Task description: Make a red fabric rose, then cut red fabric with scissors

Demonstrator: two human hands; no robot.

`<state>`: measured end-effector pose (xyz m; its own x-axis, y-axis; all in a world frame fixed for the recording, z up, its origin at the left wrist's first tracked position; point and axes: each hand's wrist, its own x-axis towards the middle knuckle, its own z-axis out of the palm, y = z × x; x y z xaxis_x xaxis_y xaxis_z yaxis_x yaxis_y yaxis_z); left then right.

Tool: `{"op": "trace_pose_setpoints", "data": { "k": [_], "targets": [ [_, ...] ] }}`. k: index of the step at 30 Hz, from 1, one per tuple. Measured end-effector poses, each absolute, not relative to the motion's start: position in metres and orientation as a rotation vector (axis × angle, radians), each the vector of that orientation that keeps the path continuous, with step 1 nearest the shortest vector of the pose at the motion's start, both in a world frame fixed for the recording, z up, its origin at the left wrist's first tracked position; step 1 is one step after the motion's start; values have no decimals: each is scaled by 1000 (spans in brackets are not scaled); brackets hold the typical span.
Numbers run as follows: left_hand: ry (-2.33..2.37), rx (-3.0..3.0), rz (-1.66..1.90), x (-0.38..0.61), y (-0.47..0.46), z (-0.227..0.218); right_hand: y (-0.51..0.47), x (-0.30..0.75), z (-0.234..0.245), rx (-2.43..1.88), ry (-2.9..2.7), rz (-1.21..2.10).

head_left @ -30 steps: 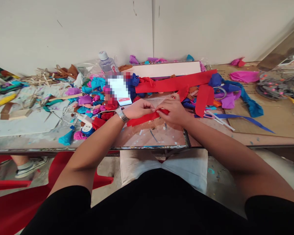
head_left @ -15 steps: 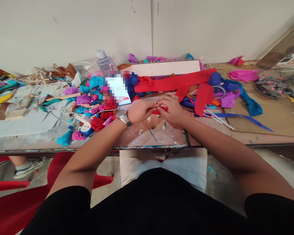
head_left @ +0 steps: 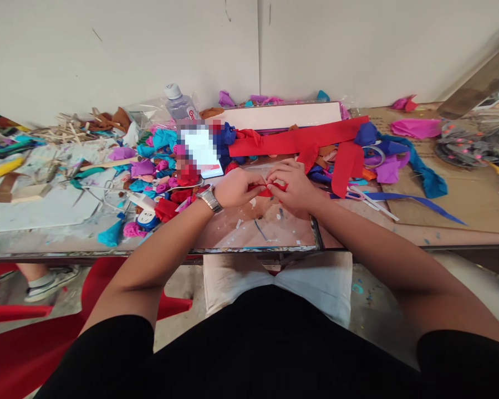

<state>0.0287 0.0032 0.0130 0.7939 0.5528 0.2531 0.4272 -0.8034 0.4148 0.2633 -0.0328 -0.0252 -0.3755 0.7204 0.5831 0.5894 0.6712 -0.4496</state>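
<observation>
Between my hands, just above the table's front part, is a small piece of red crepe paper (head_left: 264, 193). My left hand (head_left: 238, 188), with a metal watch (head_left: 210, 198) on its wrist, pinches the left side of it. The thumb and fingers of my right hand (head_left: 291, 184) pinch its right side, close to the left fingertips. Part of the red piece is hidden by the fingers. Behind my hands lies a long red crepe paper strip (head_left: 299, 136), and a shorter red strip (head_left: 346, 169) hangs down at its right.
A lit phone (head_left: 202, 149) leans on colourful crumpled pieces left of centre, before a plastic bottle (head_left: 182, 104). Pink-handled scissors (head_left: 355, 194) and a tape roll (head_left: 374, 157) lie to the right. A power strip (head_left: 145, 216) with a white cable sits at the left. Cardboard (head_left: 453, 208) covers the right side.
My fingertips have shifted slightly on the red crepe paper, and more of it shows between them. Both hands stay in nearly the same place.
</observation>
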Motion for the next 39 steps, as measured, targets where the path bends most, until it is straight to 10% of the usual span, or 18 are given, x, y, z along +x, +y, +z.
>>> {"op": "trace_pose_setpoints", "data": {
  "k": [39],
  "targets": [
    [663,2378,364,23,12,16,-32,265,-23,-960,-2206,274]
  ]
}}
